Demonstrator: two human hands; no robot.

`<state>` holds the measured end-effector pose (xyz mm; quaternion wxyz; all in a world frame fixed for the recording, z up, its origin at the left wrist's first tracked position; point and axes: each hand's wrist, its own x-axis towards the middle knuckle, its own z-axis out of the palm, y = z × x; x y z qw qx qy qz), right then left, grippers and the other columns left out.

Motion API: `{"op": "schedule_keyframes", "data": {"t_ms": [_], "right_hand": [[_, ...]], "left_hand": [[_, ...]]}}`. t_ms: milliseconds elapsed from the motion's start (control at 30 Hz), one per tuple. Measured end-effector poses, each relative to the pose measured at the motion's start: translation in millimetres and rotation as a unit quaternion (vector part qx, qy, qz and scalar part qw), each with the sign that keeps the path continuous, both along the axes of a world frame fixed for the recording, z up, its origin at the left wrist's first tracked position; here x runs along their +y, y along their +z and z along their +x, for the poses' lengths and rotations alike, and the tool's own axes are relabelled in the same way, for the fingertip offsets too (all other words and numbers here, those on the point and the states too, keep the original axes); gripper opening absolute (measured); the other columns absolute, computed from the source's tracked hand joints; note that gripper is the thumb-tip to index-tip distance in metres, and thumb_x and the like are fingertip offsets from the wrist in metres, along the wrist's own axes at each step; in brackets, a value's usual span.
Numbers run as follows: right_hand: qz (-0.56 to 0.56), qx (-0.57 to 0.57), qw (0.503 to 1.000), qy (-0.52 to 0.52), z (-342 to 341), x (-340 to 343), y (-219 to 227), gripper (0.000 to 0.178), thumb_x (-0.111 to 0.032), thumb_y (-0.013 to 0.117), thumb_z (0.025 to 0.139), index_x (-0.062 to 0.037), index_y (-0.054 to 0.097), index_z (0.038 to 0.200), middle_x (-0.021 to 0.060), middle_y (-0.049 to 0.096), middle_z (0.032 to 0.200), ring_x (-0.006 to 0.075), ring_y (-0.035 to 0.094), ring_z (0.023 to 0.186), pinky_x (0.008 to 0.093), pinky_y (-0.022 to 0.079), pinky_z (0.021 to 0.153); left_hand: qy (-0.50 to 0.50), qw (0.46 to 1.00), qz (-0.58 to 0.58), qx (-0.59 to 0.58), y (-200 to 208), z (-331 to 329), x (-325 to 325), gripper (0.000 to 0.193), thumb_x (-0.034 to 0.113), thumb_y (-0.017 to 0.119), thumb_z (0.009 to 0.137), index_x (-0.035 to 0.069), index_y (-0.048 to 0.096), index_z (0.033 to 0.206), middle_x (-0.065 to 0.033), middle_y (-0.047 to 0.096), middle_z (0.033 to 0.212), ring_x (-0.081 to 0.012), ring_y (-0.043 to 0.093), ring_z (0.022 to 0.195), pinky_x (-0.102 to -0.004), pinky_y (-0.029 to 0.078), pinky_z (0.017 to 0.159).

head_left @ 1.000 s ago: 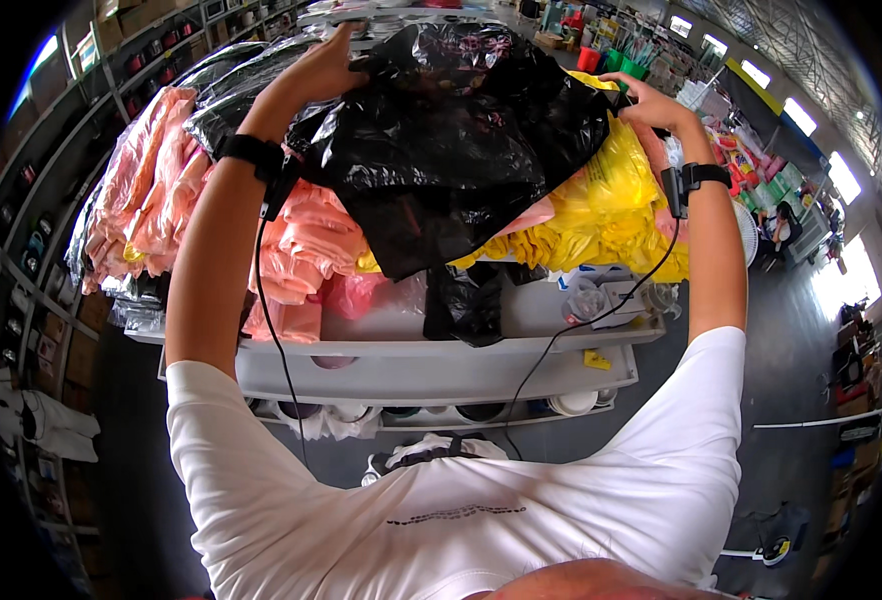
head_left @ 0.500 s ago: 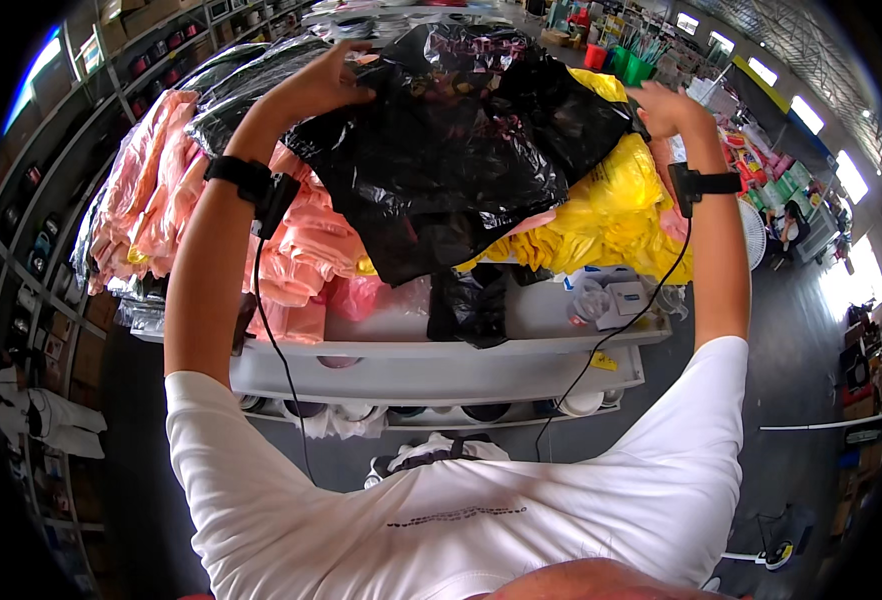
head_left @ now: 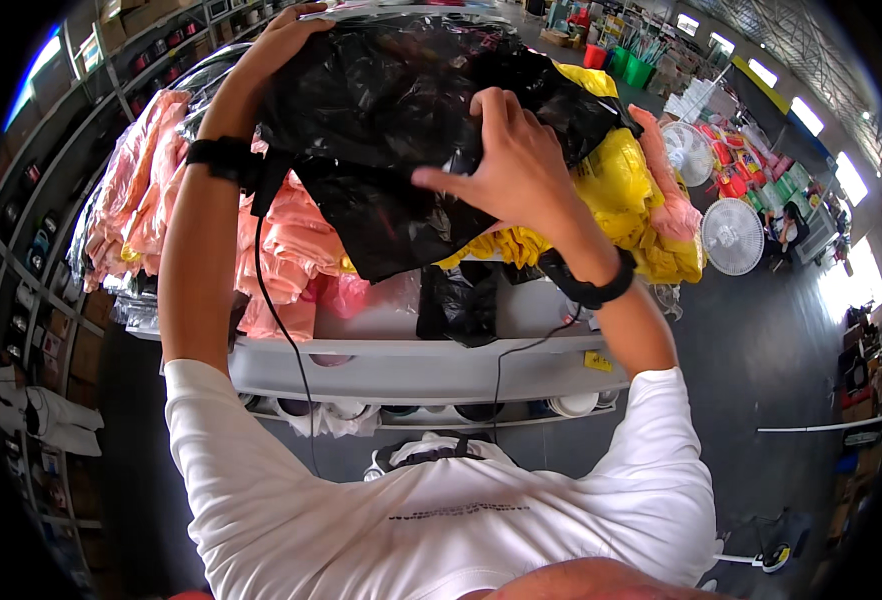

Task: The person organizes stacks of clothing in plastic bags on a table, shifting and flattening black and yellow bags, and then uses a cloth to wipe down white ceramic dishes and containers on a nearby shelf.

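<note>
A large, shiny black plastic bag point(head_left: 381, 100) lies spread over the heap of bags, its lower corner hanging toward me. At its far left edge my left hand point(head_left: 296, 32) is closed on the plastic, with the fingertips partly out of sight. My right hand point(head_left: 521, 165) is open on the middle of the bag, thumb and fingers spread apart. Beneath the black bag are pink plastic bags point(head_left: 296, 240) on the left and yellow plastic bags point(head_left: 616, 190) on the right.
A grey shelf unit point(head_left: 441, 372) stands in front of me, with a folded black bag point(head_left: 458, 305) on its upper level. White fans point(head_left: 732, 236) stand to the right. Tall racks point(head_left: 36, 230) line the left side. Thin cables run down from both wrist straps.
My right hand has moved left and inward from the far right edge onto the middle of the black bag. My left hand has moved farther left and away, with the bag's left part spread that way.
</note>
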<state>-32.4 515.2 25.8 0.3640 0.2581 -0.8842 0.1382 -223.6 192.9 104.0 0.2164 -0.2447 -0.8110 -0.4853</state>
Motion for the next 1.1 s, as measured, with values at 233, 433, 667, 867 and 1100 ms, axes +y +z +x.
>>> {"op": "schedule_keyframes", "data": {"t_ms": [233,433,667,867,1100], "right_hand": [[-0.160,-0.012,0.985,0.070,-57.9,59.3,29.4,0.036,-0.012,0.068,0.073,-0.0047,0.055,0.105,0.0163,0.067,0.088,0.0350,0.067,0.086,0.0436,0.052,0.077],[-0.174,0.073,0.982,0.009,-84.3,119.6,126.2,0.026,-0.004,0.063,0.080,-0.0036,0.064,0.106,0.0098,0.069,0.088,0.0216,0.065,0.077,0.0341,0.051,0.069],[-0.130,0.261,0.955,-0.055,-129.5,182.2,175.1,0.024,-0.004,0.061,0.082,-0.0043,0.062,0.106,0.0182,0.067,0.089,0.0298,0.065,0.082,0.0385,0.050,0.073],[-0.133,0.321,0.921,-0.175,-103.4,173.4,187.7,0.030,-0.030,0.069,0.082,-0.0063,0.066,0.100,0.0174,0.071,0.088,0.0384,0.068,0.088,0.0424,0.052,0.076],[-0.098,0.371,0.908,-0.168,-99.8,164.7,178.8,0.025,-0.019,0.064,0.077,-0.0064,0.065,0.099,0.0205,0.069,0.087,0.0410,0.067,0.087,0.0441,0.052,0.075]], "left_hand": [[-0.184,0.951,0.181,-0.172,14.5,26.5,16.7,0.056,0.031,0.070,0.087,0.010,0.053,0.136,-0.0103,0.063,0.119,-0.0222,0.063,0.107,-0.0348,0.052,0.091],[-0.347,0.918,0.186,-0.054,26.9,83.7,48.7,0.035,0.002,0.059,0.092,0.001,0.054,0.127,-0.0097,0.060,0.111,-0.0187,0.060,0.098,-0.0273,0.057,0.075],[-0.210,0.971,0.112,0.026,62.4,65.7,72.5,0.043,-0.004,0.061,0.083,0.002,0.061,0.126,-0.0082,0.066,0.100,-0.0174,0.064,0.090,-0.0282,0.054,0.071],[-0.043,0.949,0.021,0.313,71.7,96.8,92.2,0.035,0.002,0.071,0.075,-0.002,0.066,0.110,-0.0116,0.064,0.087,-0.0171,0.064,0.079,-0.0305,0.053,0.070],[0.018,0.931,-0.146,0.334,39.7,75.8,92.9,0.070,0.034,0.075,0.079,0.007,0.046,0.136,-0.0189,0.058,0.121,-0.0315,0.064,0.100,-0.0383,0.053,0.085]]}}
